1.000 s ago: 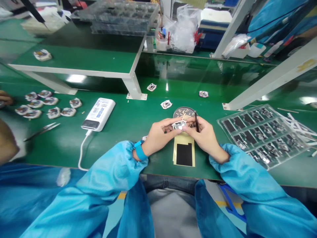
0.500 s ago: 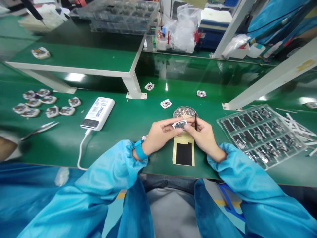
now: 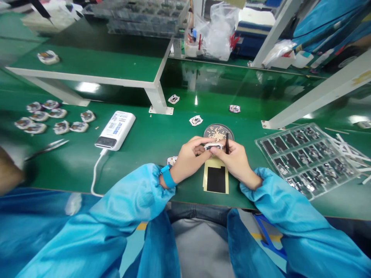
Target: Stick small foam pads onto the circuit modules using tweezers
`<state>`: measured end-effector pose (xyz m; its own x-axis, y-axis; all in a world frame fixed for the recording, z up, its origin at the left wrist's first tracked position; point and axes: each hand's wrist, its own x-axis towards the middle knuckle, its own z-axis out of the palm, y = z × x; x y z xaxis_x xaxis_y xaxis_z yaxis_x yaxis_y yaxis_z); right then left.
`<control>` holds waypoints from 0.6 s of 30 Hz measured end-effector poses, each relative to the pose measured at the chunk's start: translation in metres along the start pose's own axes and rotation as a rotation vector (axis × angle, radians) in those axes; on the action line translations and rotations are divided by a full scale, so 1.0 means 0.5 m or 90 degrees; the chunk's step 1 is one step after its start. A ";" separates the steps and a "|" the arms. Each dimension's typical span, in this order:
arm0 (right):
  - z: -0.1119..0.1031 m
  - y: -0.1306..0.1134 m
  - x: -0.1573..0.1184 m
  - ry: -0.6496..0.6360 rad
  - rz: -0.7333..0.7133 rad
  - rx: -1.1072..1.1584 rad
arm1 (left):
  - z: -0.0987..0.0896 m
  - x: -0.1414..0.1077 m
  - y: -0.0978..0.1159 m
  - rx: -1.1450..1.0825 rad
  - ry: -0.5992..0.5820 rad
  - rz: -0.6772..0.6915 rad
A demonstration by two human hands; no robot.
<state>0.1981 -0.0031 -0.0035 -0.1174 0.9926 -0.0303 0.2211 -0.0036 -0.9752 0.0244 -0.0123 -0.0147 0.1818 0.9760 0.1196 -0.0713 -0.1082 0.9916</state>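
Seen from above, a person in shiny blue sleeves works at a green bench; the left hand and right hand meet in front of the body, thumbs and fingers pinching a small white-rimmed part between them; the right hand also has a dark slender tool tucked upright among its fingers; the part is held just in front of a round grey dish strewn with tiny pale pieces, and above the far end of a yellow sheet bearing a black rectangle; fingers hide most of the part, so its inner face cannot be told; near the left wrist another white part lies partly covered; to the right sits a clear compartment tray of metallic pieces; the likeliest trouble is a slip, since the grip is by fingertips alone and a dropped part could scatter the pale pieces; the tool, so close beside the part, might scratch it if the right fingers shifted; a leftward sweep of the left forearm could nudge the covered part.
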 end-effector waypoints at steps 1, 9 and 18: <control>-0.001 0.000 0.001 0.005 -0.001 -0.003 | 0.000 -0.001 0.001 0.055 0.000 0.005; 0.005 0.006 0.015 0.006 0.007 0.044 | 0.006 -0.007 0.007 0.237 0.049 0.088; -0.016 -0.004 0.041 -0.037 -0.060 -0.090 | -0.003 -0.001 0.001 0.272 0.077 0.098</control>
<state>0.2030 0.0180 -0.0006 -0.1990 0.9791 0.0426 0.3405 0.1098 -0.9338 0.0227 -0.0124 -0.0144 0.0840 0.9546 0.2857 0.3264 -0.2973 0.8973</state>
